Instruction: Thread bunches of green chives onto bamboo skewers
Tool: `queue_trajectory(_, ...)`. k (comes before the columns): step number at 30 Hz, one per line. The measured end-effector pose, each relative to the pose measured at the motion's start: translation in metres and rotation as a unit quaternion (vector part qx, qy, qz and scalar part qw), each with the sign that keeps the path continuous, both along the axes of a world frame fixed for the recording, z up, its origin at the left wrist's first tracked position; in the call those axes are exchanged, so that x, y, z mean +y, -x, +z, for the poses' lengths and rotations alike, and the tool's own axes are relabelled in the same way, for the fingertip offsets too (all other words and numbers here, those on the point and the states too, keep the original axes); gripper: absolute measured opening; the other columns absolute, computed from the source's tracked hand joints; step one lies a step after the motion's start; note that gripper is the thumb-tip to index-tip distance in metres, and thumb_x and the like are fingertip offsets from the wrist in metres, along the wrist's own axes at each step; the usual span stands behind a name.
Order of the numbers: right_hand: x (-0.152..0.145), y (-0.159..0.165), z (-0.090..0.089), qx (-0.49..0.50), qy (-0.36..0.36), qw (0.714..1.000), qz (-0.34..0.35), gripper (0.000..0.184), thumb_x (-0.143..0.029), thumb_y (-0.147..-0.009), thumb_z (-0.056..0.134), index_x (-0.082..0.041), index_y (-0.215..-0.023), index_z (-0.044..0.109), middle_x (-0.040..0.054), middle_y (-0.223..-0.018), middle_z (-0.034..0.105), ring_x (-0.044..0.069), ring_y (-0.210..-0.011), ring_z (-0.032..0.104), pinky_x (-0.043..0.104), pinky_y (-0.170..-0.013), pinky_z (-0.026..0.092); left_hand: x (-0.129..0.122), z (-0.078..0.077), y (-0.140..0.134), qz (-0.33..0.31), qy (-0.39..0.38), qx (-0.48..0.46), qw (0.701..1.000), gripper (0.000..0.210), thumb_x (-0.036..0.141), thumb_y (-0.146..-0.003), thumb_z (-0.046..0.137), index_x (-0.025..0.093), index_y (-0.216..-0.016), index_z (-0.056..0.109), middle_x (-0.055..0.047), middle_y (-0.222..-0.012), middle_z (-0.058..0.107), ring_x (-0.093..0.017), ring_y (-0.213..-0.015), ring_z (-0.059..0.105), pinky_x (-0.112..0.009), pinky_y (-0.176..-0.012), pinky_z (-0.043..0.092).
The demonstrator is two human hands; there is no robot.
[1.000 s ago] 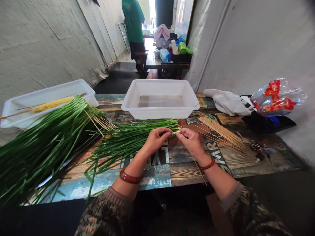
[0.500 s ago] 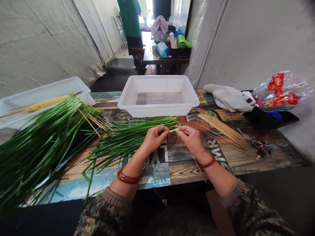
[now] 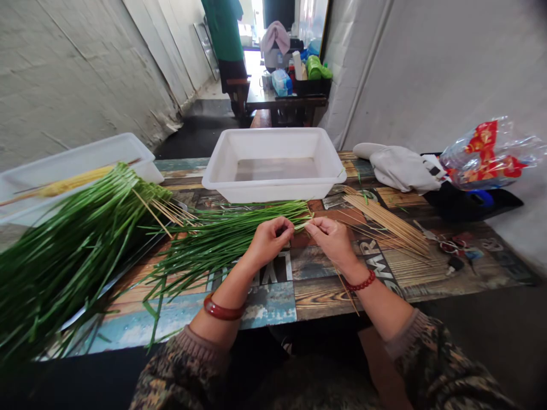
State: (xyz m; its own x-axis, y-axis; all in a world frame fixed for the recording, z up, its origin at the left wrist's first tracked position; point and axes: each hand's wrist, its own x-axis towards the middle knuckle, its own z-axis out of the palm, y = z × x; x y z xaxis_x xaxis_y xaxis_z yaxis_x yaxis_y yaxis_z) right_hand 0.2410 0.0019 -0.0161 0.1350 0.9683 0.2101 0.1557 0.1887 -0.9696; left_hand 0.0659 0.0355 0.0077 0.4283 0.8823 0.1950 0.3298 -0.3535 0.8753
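Observation:
Long green garlic chives (image 3: 213,233) lie across the table, their pale ends toward the right. My left hand (image 3: 270,240) is closed in a pinch on the chives near those ends. A short way to the right, my right hand (image 3: 334,242) pinches the pale tips between thumb and fingers. Whether a skewer is also in the right hand is hidden. Thin sticks (image 3: 348,290) show below my right wrist. Loose wooden skewers (image 3: 387,222) lie fanned out to the right of that hand.
A white plastic tub (image 3: 273,192) stands behind the chives. Skewered chives (image 3: 81,228) are heaped at left, beside another tub (image 3: 141,151) holding yellow strands. At right are a white cap (image 3: 397,168), a clear-and-red plastic bag (image 3: 487,154) and keys (image 3: 455,250). A person (image 3: 226,45) stands farther back.
The view has shifted slightly. My hands stay in nearly the same place, still pinching the chives, with only small finger movement at the pale ends.

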Motion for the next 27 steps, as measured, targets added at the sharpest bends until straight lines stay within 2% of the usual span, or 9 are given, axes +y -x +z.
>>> queue_trajectory(7, -0.0001, -0.0016, -0.0003, -0.051, -0.023, 0.998, -0.010, 0.026, -0.038, -0.083, 0.060, -0.015, -0.072, 0.067, -0.0014, -0.060, 0.057, 0.011, -0.054, 0.047, 0.023, -0.052, 0.036, -0.0025, 0.0016, -0.0014, -0.017, 0.020, -0.010, 1.000, 0.012, 0.021, -0.082, 0.055, 0.014, -0.075, 0.062, 0.000, -0.066, 0.062, -0.010, -0.061, 0.053, -0.020, -0.060, 0.043)
queue_trajectory(12, -0.0023, 0.0008, 0.0027, -0.077, -0.026, 0.997, -0.011, 0.025, -0.036, -0.084, 0.059, -0.016, -0.074, 0.069, -0.0002, -0.062, 0.060, 0.011, -0.055, 0.049, 0.022, -0.052, 0.038, -0.0066, 0.0046, -0.0043, -0.049, 0.060, -0.023, 0.997, 0.025, 0.031, -0.085, 0.056, 0.013, -0.097, 0.068, -0.003, -0.075, 0.066, -0.012, -0.060, 0.057, -0.022, -0.060, 0.045)
queue_trajectory(17, -0.0037, 0.0028, 0.0072, -0.092, -0.034, 0.995, -0.019, 0.026, -0.036, -0.083, 0.059, -0.015, -0.072, 0.069, -0.0007, -0.060, 0.059, 0.011, -0.054, 0.048, 0.021, -0.051, 0.037, -0.0074, 0.0060, -0.0052, -0.044, 0.101, -0.027, 0.994, 0.026, 0.035, -0.084, 0.056, 0.012, -0.078, 0.066, 0.000, -0.062, 0.060, -0.009, -0.052, 0.051, -0.020, -0.051, 0.040)
queue_trajectory(22, -0.0035, 0.0025, 0.0085, -0.083, -0.034, 0.996, -0.011, 0.026, -0.035, -0.083, 0.059, -0.014, -0.072, 0.068, -0.0015, -0.059, 0.057, 0.010, -0.053, 0.046, 0.021, -0.051, 0.036, -0.0078, 0.0073, -0.0057, -0.025, 0.153, -0.071, 0.985, 0.025, 0.036, -0.081, 0.060, 0.012, -0.077, 0.064, 0.000, -0.063, 0.060, -0.007, -0.050, 0.047, -0.019, -0.049, 0.036)
queue_trajectory(27, -0.0023, 0.0033, 0.0048, -0.062, -0.021, 0.998, 0.001, 0.025, -0.035, -0.083, 0.061, -0.013, -0.073, 0.068, -0.0013, -0.060, 0.057, 0.009, -0.053, 0.046, 0.021, -0.051, 0.035, -0.0088, 0.0085, -0.0067, -0.018, 0.149, -0.070, 0.986, 0.024, 0.034, -0.079, 0.062, 0.013, -0.068, 0.062, 0.002, -0.059, 0.055, -0.006, -0.050, 0.042, -0.019, -0.048, 0.031)
